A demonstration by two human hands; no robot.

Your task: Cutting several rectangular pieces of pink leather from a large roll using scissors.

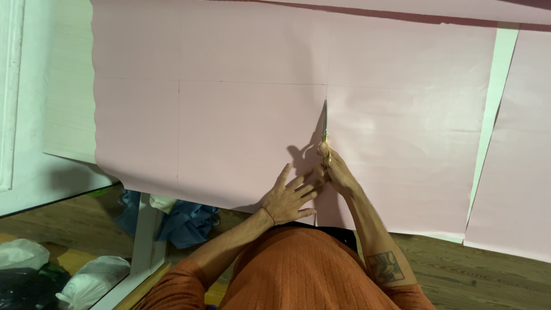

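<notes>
Head view, nearest first: orange ribbed garment (298,270) of the person fills the near centre, with two bare forearms reaching away from it; one dark tattoo (385,266) marks the right forearm. Left hand (288,196), fingers spread and palm down, presses flat on the large pink paper sheet (229,120), just left of a cut line. Right hand (336,170) is closed around the handles of one pair of scissors (325,129); the blades point to the far side and their tip meets the crossing of two thin pencil lines; whether the blades are parted cannot be told. Cut edge runs from the near border of the sheet up to the scissors, between the two hands, which lie just beside each other. Pink paper sheet covers most of a pale table (69,115), hanging over its near edge. One second pink sheet (522,172) lies at the right, apart from the first, with a narrow pale strip (493,115) of bare surface between them. Lower left, on a wooden floor (488,275): two white plastic bags (92,281), one black bag (20,290), one heap of blue cloth (183,221) beside a white table leg (143,229)
</notes>
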